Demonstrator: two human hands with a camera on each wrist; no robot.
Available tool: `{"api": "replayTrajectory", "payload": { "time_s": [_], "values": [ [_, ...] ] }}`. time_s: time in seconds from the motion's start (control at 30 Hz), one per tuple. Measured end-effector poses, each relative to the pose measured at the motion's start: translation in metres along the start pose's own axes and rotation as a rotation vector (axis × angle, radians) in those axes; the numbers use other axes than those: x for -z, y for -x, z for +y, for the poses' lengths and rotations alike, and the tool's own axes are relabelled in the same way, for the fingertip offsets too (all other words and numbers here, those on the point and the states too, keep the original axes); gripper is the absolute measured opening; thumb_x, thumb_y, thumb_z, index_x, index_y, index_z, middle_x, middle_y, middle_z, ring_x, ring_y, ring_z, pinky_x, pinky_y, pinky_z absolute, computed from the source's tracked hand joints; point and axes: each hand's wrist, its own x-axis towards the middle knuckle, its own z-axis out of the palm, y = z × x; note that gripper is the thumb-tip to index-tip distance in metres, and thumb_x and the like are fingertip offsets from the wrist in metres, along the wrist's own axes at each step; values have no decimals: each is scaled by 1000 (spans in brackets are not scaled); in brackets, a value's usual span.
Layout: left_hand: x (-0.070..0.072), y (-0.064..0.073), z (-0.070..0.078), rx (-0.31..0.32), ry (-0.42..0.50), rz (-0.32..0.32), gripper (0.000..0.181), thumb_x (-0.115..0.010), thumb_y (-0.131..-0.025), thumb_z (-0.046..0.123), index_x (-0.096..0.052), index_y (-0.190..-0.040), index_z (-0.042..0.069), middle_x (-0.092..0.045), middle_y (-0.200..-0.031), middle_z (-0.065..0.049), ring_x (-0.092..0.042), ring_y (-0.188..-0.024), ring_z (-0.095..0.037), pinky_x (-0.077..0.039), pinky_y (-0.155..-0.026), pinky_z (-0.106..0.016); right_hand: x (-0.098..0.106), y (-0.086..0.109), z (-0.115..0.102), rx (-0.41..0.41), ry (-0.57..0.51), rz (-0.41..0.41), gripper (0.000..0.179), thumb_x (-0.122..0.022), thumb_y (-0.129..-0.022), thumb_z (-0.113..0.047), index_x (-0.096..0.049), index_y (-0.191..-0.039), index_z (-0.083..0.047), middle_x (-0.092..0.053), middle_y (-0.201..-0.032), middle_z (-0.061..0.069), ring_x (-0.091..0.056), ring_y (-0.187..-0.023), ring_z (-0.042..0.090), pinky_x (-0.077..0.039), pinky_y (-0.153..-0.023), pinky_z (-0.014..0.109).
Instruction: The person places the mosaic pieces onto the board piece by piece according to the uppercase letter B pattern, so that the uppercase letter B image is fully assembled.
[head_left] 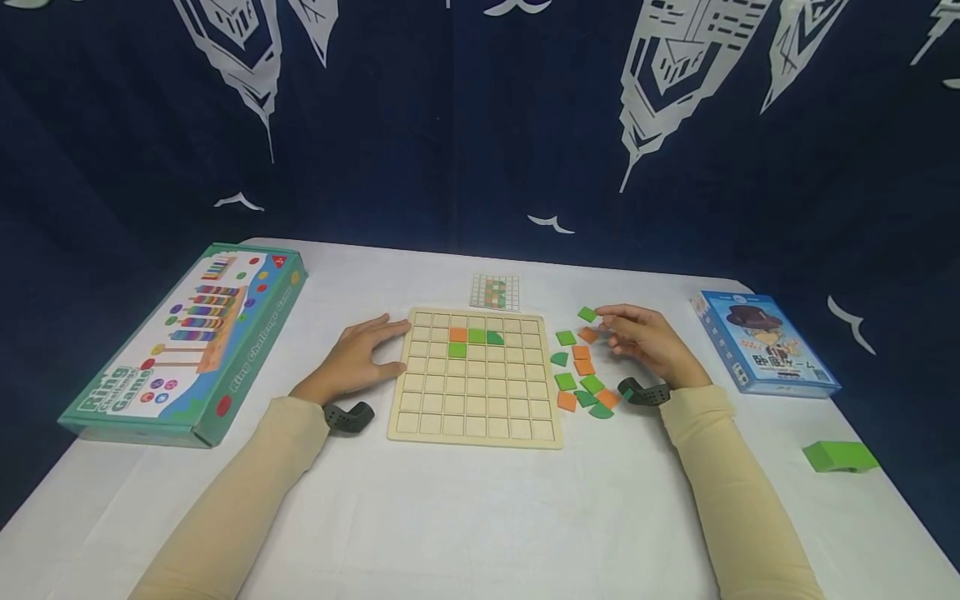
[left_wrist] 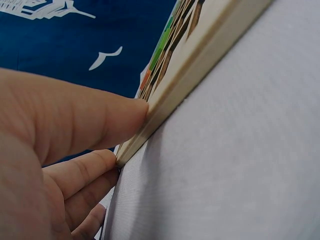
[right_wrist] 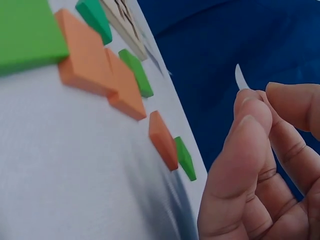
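Note:
A pale wooden grid board (head_left: 476, 408) lies flat in the middle of the table. My left hand (head_left: 356, 354) touches its left edge with the thumb and fingertips, fingers fairly straight. Near the board's top sit an orange square (head_left: 458, 334), a green square (head_left: 477, 336), a dark green quarter-round piece (head_left: 495, 337) and, one row lower, another green square (head_left: 457, 351). My right hand (head_left: 647, 337) hovers with loosely bent fingers beside the loose pieces, closest to a green square (head_left: 587, 314) and an orange square (head_left: 588, 335). The right wrist view shows nothing between its fingertips.
Loose orange, green and dark green pieces (head_left: 583, 367) lie along the board's right side. Behind the board is a small pattern card (head_left: 495, 292). A large game box (head_left: 187, 342) stands left; a blue box (head_left: 765, 343) and a green block (head_left: 840, 457) lie right.

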Motion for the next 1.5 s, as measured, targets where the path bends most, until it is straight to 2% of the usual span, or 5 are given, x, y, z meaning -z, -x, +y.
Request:
{"api": "replayTrajectory", "payload": {
  "time_s": [0.43,0.7,1.0,1.2,1.5],
  "values": [
    [-1,0,-1,2,-6,1,72,-74,-94,24,-52,-160,4,-47,-167,-18,-29,-161,-41,-16,-132,-61,1,-6,12,-39,36,11,29,-63,-110,-9,-66,-138,0,-71,-94,-5,-60,-70,5,-56,-63,16],
    [0,1,1,4,10,1,72,-74,-95,24,-51,-160,4,-46,-167,-18,-29,-161,-41,-15,-132,-61,-2,-12,11,-64,208,8,49,-60,-108,-7,-50,-152,11,-59,-87,-4,-52,-68,4,-50,-61,15],
    [-1,1,-1,16,11,0,72,-73,-95,23,-51,-160,4,-45,-168,-17,-28,-162,-40,-14,-133,-60,-7,-18,6,-116,349,22,55,-68,-98,-3,-55,-151,7,-55,-76,-5,-48,-59,5,-43,-55,17],
    [-1,1,-2,18,7,1,72,-74,-95,24,-51,-160,4,-45,-168,-18,-28,-162,-40,-14,-133,-60,-6,-24,7,-116,434,23,54,-68,-95,2,-59,-148,6,-50,-71,-3,-45,-56,6,-40,-52,17],
    [-2,-2,-3,8,17,2,73,-74,-94,24,-51,-160,4,-46,-168,-17,-28,-162,-40,-14,-133,-59,-7,-22,5,-129,478,30,48,-69,-97,1,-60,-144,9,-52,-72,-2,-48,-55,6,-43,-51,18]
  ]
}}
